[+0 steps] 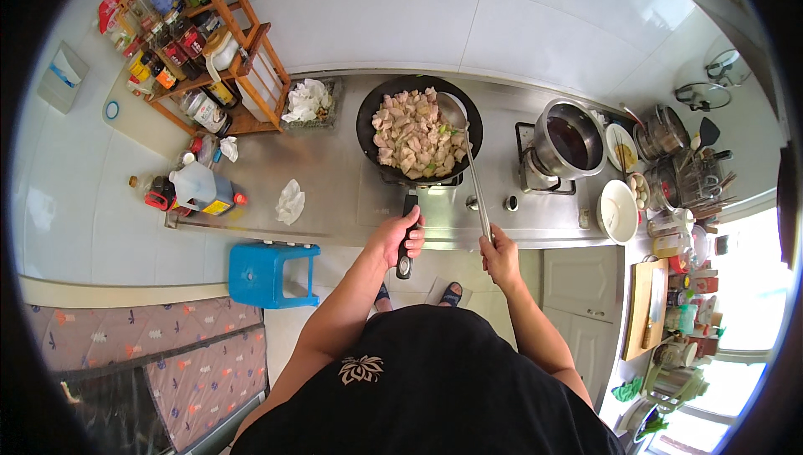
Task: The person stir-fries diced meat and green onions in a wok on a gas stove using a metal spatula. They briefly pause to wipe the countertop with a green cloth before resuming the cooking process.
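Note:
My left hand (404, 238) is closed around the black handle of a dark wok (475, 132). Pale pieces of meat (414, 132) with bits of green lie in the wok, which stands over a stove burner. In my right hand (500, 256) is the long metal handle of a ladle (475, 173). The ladle's bowl rests within the wok, at the right side of the meat.
A steel pot (544, 141) of dark liquid stands on the right burner, beside a white bowl (618, 211) and a plate (615, 135). Further right are a cutting board (637, 311) and cleaver (655, 295). Leftward stand a wooden bottle rack (266, 85), jugs and a blue stool (257, 276).

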Tool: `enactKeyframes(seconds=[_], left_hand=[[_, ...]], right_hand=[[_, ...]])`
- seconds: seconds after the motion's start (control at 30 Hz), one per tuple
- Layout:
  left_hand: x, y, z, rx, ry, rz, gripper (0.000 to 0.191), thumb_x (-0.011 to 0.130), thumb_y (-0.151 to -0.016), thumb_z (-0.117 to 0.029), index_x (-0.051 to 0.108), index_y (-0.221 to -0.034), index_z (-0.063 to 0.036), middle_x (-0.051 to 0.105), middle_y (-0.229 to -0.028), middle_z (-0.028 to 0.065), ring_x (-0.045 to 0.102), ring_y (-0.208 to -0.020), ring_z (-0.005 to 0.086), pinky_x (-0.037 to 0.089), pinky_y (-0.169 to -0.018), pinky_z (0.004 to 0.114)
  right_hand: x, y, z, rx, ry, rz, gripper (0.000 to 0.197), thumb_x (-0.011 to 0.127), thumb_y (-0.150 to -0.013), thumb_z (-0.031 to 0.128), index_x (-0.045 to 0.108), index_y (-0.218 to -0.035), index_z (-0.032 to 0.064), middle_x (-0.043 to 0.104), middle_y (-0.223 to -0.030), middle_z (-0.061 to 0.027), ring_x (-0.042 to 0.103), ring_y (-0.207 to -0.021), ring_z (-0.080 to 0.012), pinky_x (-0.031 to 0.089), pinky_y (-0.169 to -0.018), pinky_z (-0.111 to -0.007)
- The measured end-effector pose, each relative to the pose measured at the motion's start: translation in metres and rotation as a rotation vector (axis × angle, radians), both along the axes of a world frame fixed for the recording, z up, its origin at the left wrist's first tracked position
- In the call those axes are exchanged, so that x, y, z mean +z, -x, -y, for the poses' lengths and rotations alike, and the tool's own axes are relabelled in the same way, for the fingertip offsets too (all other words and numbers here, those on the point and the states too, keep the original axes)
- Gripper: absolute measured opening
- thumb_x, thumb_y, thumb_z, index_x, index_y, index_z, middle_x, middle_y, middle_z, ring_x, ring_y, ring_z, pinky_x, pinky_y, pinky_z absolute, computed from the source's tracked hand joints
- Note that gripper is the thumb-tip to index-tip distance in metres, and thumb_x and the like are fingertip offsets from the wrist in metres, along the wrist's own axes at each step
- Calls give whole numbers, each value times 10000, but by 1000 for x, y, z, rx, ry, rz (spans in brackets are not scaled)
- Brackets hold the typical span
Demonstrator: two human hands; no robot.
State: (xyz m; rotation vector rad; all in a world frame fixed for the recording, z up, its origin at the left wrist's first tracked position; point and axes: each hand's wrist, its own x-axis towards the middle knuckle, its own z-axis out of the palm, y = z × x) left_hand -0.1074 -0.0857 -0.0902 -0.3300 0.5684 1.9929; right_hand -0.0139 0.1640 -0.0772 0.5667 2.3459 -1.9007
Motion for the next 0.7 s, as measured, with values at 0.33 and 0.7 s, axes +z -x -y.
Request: enactKeyframes(seconds=[0.33,0.7], left_hand=[[65,-37,22,78,93,-182,196,584,-916,-185,458,-771,-153,366,-562,-77,324,-401,44,288,-355,239],[81,-37,39,196,120,-224,106,588,-889,-134,482,-904,-138,370,-576,-75,340,-411,52,312,-346,250]], right_hand=[[49,1,-1,8,71,-52,446,591,-928,132,485,-1318,-56,536,-647,-10,480,-439,-74,395,-391,-229],[90,-1,6,49,74,-121,432,597,-925,114,502,-1322,-28,542,-653,-11,479,-439,-65,373,-381,-221]])
